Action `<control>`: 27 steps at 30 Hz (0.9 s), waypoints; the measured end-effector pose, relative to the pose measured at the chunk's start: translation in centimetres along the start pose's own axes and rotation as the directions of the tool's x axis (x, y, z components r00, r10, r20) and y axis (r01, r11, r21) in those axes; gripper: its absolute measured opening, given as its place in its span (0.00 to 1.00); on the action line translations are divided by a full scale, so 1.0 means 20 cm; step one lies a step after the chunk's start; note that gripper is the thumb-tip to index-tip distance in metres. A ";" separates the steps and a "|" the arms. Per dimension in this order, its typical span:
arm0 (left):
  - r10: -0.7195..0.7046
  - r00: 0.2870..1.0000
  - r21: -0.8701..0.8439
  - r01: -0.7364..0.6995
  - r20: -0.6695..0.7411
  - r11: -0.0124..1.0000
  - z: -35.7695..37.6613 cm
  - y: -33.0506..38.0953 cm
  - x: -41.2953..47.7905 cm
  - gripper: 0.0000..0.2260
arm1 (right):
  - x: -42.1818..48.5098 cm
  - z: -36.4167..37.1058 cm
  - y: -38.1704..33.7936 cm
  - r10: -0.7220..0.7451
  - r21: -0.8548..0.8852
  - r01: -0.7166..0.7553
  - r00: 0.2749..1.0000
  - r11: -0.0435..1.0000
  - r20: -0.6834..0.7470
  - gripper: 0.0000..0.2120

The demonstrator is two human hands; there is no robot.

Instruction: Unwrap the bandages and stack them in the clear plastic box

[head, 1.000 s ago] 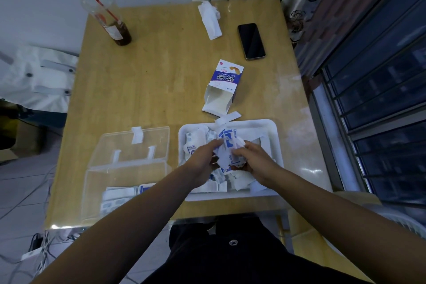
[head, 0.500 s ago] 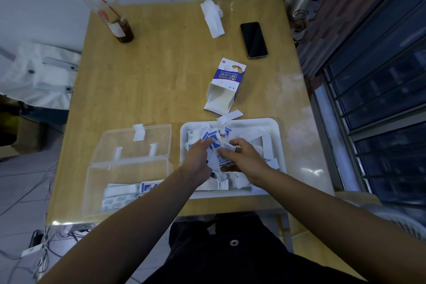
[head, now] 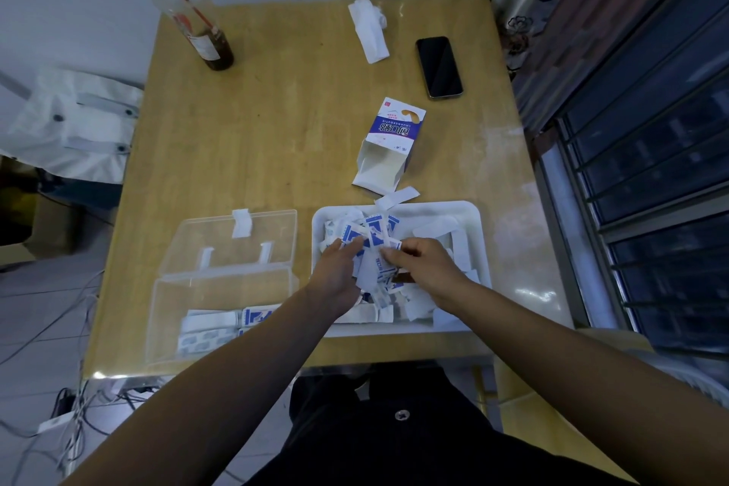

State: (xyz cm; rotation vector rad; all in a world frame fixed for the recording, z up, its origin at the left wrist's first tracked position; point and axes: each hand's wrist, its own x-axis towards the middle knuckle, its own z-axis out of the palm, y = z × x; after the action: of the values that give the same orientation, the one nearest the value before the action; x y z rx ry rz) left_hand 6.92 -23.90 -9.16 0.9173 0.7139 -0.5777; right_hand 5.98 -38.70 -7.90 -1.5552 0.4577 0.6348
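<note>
A white tray [head: 469,217] near the table's front edge holds a heap of blue-and-white wrapped bandages [head: 374,233] and loose white wrappers. Both hands work in that heap. My left hand [head: 337,272] pinches a bandage wrapper at its fingertips, and my right hand [head: 426,268] pinches the same bunch of wrappers from the other side. To the left stands the clear plastic box [head: 221,280] with its lid tipped open behind it. A few unwrapped bandages [head: 213,331] lie flat at its near end.
An opened bandage carton [head: 390,146] lies just beyond the tray. Farther back are a black phone [head: 438,66], a crumpled tissue [head: 369,28] and a plastic cup [head: 205,32] with a red straw. A window grille runs along the right.
Both hands have shifted slightly farther into the tray, still holding the bunch of wrappers between them. Nothing else has moved.
</note>
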 end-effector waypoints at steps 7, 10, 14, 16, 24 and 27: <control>0.037 0.993 -0.039 -0.041 -0.110 0.998 0.00 0.02 -0.01 0.11 | -0.01 -0.04 -0.01 0.072 -0.002 -0.073 0.991 0.997 -0.115 0.12; 0.020 0.992 -0.007 -0.021 -0.125 1.000 0.01 0.00 -0.01 0.14 | -0.02 0.01 -0.02 0.085 -0.116 -0.085 0.996 0.990 -0.011 0.20; -0.003 0.996 -0.023 0.001 -0.088 1.000 0.05 0.00 -0.04 0.15 | 0.00 0.07 -0.01 0.022 -0.187 -0.030 0.999 0.982 -0.043 0.19; -0.010 0.997 -0.051 0.006 -0.081 0.999 0.05 0.00 -0.03 0.16 | 0.00 0.07 -0.01 0.011 -0.192 -0.021 0.998 0.981 -0.055 0.18; 0.004 0.997 -0.070 -0.010 -0.080 0.998 0.03 0.04 -0.03 0.15 | 0.02 0.02 -0.04 0.056 -0.108 -0.060 0.998 0.992 -0.040 0.14; 0.013 0.996 -0.054 -0.017 -0.084 0.998 0.02 0.06 -0.03 0.15 | 0.04 -0.03 -0.04 0.073 -0.115 -0.090 0.987 0.989 -0.146 0.08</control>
State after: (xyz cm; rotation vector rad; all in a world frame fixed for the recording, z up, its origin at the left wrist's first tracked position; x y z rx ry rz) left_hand 7.54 -23.58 -7.88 0.8992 0.7934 -0.5068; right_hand 7.15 -39.10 -7.74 -1.7113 0.6016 0.6266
